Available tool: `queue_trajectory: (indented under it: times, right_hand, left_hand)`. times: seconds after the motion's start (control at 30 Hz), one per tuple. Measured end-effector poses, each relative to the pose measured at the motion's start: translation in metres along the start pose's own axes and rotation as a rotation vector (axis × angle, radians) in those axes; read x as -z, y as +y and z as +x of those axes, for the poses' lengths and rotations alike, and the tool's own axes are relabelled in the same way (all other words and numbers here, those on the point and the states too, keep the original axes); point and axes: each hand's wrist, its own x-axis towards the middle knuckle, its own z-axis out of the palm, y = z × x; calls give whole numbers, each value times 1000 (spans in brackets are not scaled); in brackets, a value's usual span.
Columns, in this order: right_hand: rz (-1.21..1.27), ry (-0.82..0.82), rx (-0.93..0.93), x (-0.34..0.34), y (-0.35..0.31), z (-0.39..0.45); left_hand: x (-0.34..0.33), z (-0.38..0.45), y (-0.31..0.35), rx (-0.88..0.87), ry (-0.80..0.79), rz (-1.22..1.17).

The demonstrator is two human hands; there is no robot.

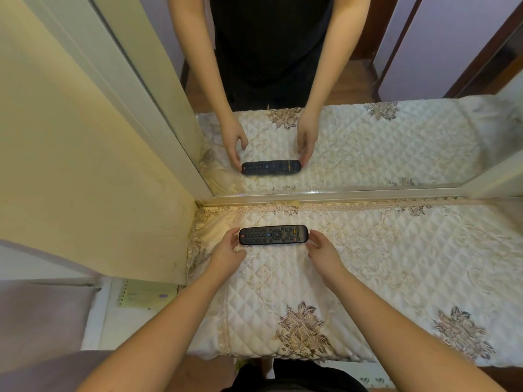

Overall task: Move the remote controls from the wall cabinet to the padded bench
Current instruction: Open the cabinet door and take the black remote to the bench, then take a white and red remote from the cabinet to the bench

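Note:
A black remote control (273,235) lies flat and sideways on the padded bench (396,250), near its back left corner. The bench wears a cream quilted cover with embroidered flowers. My left hand (227,250) is at the remote's left end, fingertips touching or nearly touching it. My right hand (324,251) sits just off its right end with the fingers spread, a small gap showing. Neither hand lifts the remote. The wall cabinet is not in view.
A mirror (368,80) stands along the back of the bench and reflects the remote, my arms and my dark top. A cream wall panel (99,179) borders the bench on the left. A green notepad (147,294) lies on a low white surface at the left.

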Motion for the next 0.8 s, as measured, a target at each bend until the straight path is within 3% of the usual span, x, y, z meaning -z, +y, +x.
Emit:
queue_trajectory:
  times: [0.13,0.3,0.4,0.5,0.57,0.8]
  right_hand:
    - [-56,51,8,3,-11,-20]
    - [-95,-58,102,4,-27,-48]
    - [-360,-106,283,4,-36,-66]
    - [-805,1,571,0,-35,-76]
    - [-982,62,652,-4,-31,-79]
    - [-1238,97,747,-28,-12,-88]
  left_hand:
    - [2,-8,2,0,20,72]
    - [7,-30,6,-14,-22,374]
    - [13,-48,2,-69,-48,711]
    - [19,-72,-7,-165,26,977]
    - [19,-88,-10,-212,72,1096]
    - [21,-146,-20,-282,283,1068]
